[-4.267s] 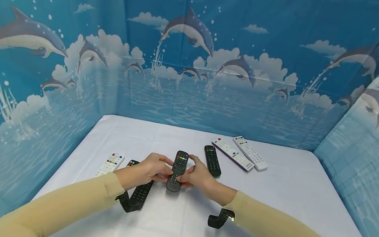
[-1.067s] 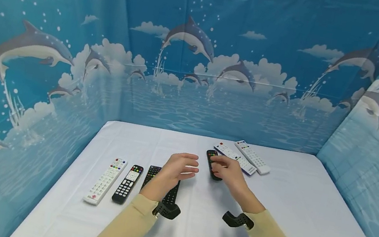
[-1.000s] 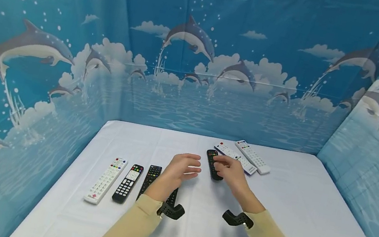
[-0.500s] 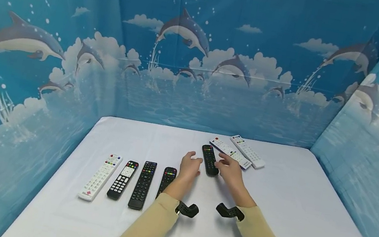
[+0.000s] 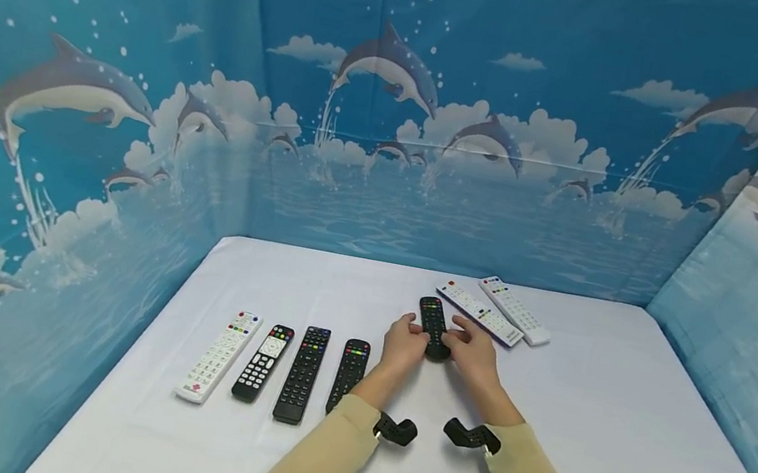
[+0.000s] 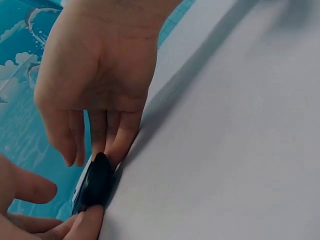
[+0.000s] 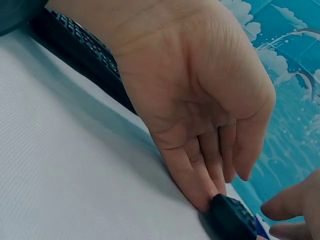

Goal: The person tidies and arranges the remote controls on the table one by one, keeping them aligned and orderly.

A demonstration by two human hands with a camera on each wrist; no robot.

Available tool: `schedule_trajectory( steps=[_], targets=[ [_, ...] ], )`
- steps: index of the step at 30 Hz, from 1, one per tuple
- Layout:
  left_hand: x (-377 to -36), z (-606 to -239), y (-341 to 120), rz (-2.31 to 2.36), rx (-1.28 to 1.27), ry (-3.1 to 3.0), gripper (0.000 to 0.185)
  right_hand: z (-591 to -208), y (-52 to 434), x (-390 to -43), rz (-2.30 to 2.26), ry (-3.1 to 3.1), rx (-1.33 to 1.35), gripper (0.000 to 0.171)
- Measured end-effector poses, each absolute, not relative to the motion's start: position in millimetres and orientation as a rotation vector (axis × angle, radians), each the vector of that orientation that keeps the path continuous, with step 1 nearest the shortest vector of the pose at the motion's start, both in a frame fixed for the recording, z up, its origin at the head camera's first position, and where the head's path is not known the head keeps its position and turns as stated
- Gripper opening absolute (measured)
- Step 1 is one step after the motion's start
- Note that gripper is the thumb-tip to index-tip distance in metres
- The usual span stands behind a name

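Note:
A small black remote control [image 5: 434, 320] lies on the white tabletop between my two hands. My left hand [image 5: 403, 344] is at its left edge and my right hand [image 5: 475, 357] at its right edge, near its lower end. In the left wrist view, fingertips of both hands touch the sides of the remote control [image 6: 95, 185], thumbs held apart from it. From the right wrist, the near end of the remote control [image 7: 231, 220] shows against the long, fairly straight fingers of my left hand [image 7: 195, 95].
To the left, a white remote [image 5: 219, 357], a black one with white keys [image 5: 263, 363], a long black one [image 5: 302, 375] and another black one [image 5: 349, 375] stand in a row. Two white remotes, one dark-edged [image 5: 480, 312] and one plain [image 5: 514, 309], lie behind my right hand.
The remote that both hands held earlier lies at the row's right end. My left hand has moved right to the other black remote; my right hand has stayed near it and closed in.

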State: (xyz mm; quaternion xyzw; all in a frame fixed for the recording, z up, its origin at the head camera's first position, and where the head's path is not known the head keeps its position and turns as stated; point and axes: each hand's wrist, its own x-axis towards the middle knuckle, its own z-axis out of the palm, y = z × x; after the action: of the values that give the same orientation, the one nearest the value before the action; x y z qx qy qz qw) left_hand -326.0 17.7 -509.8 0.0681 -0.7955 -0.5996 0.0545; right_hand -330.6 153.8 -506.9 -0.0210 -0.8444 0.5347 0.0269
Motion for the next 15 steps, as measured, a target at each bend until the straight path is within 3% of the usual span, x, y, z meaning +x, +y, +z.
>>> schedule_trajectory(
  steps=[7, 15],
  targets=[
    [-327.4, -513.9, 16.8, -1.853, 0.204, -2.418, 0.044, -507.9, 159.1, -330.3, 1.71, -2.604, -0.056, 0.043],
    [-324.4, -510.5, 9.8, -2.099, 0.152, -2.332, 0.044, -505.0, 159.5, -327.5, 1.943, -2.537, -0.075, 0.049]
  ],
)
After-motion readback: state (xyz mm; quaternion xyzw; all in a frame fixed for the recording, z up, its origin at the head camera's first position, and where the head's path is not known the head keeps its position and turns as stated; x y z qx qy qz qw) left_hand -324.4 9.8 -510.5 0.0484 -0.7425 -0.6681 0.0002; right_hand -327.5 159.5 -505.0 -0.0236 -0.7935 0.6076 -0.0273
